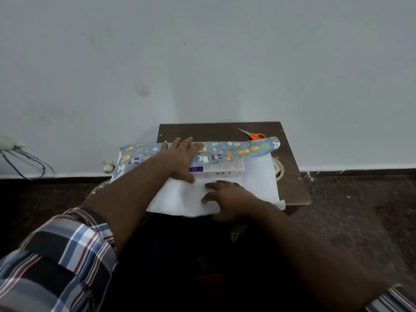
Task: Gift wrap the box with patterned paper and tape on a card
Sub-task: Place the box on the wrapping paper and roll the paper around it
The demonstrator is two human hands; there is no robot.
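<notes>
Dark wood table (290, 183): against the wall.
Paper (180, 199): white side up, patterned far edge curled over the box (218, 171).
My left hand (180, 157): fingers spread flat, pressing that fold.
My right hand (225, 195): fingers straight, flat on the paper.
Scissors (252, 134): orange-handled, behind.

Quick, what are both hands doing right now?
Left hand: open, fingers spread, pressing on the patterned paper and box.
Right hand: open, lying flat on the paper's white side.

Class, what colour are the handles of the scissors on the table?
Orange, seen in the head view: the scissors lie at the table's far edge.
</notes>
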